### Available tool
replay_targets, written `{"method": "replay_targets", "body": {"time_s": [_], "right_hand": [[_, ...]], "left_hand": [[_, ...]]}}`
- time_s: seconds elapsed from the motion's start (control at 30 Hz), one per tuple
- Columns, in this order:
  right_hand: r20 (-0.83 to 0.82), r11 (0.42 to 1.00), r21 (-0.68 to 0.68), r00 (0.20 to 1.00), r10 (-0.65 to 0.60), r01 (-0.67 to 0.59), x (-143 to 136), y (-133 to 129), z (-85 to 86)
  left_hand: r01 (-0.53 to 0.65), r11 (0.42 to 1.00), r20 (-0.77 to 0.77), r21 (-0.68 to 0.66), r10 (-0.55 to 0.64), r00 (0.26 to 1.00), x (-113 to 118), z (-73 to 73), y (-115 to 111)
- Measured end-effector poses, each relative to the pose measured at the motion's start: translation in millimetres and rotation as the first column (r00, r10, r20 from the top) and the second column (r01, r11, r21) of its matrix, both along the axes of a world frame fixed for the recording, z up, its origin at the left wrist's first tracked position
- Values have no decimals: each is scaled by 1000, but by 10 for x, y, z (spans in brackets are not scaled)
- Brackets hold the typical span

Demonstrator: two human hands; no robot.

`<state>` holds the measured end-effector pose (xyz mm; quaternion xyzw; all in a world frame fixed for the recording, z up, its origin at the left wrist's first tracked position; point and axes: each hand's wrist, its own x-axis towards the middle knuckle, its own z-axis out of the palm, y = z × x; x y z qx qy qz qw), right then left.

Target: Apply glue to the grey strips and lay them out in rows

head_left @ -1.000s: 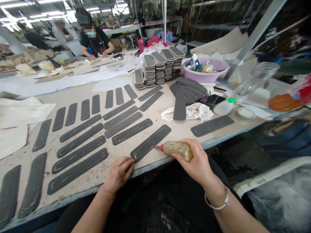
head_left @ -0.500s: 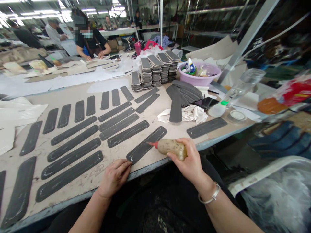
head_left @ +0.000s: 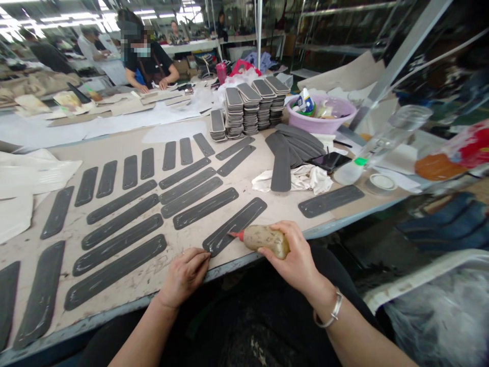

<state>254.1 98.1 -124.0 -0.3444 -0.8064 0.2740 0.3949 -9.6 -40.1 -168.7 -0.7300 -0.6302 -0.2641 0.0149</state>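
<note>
My right hand point(head_left: 292, 255) is wrapped round a squeeze bottle point(head_left: 265, 240), murky yellow-brown with a red nozzle, tilted so its tip points left. The tip hovers over or touches the near long side of a dark grey strip point(head_left: 240, 221) with rounded ends; I cannot tell which. Wet glossy lines show on that strip. My left hand point(head_left: 187, 272) is closed, with fingertips pinching the strip's near end at the table edge. To the left lie several similar grey strips point(head_left: 118, 270) with shiny lines along their borders.
Stacks of grey pieces point(head_left: 244, 114) stand at the back, beside a lilac basin point(head_left: 321, 122). Loose grey strips point(head_left: 282, 163) lie partly on a white cloth point(head_left: 311, 179). A clear bottle point(head_left: 389, 135) and a tape roll point(head_left: 381, 183) are at right. A co-worker point(head_left: 151, 63) works opposite.
The bottle's tip has moved down and left, towards the near side of the strip under it. My left hand stays at the strip's end. The whole view has shifted slightly.
</note>
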Motion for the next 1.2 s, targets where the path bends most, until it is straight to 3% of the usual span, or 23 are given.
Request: {"method": "replay_targets", "body": {"time_s": [0.1,0.2,0.3,0.4,0.57,0.7,0.87,0.97,1.07,1.2], "right_hand": [[-2,985,-58,987,162,-162,-45,-93,28],[25,970,-99,974,223,-220,-72,-137,42],[24,990,-65,992,123,-122,-34,-59,36],[-3,996,-6,996,-86,86,46,109,12],[-2,934,41,934,-356,356,141,356,-35],[23,941,10,941,-339,338,120,346,-13],[-14,999,-23,999,-44,44,88,240,66],[-55,981,21,980,-189,190,123,292,49],[-74,921,58,921,-382,386,168,408,-10],[-21,903,36,904,-427,427,180,475,-46]], "left_hand": [[-1,1000,-6,-11,1,1000,8,16,0],[-4,1000,-15,-16,4,1000,13,31,-4],[-11,1000,-28,-8,10,1000,10,35,-8],[-2,1000,-47,-1,2,999,0,29,-8],[32,998,-71,50,-28,997,-40,-6,1],[44,998,-83,42,-40,996,-70,-33,6],[39,999,-96,23,-37,995,-76,-32,-3],[31,999,-95,21,-28,995,-70,-32,-1],[28,999,-98,32,-25,995,-73,-48,6],[19,999,-117,47,-13,993,-92,-76,-3]]}}
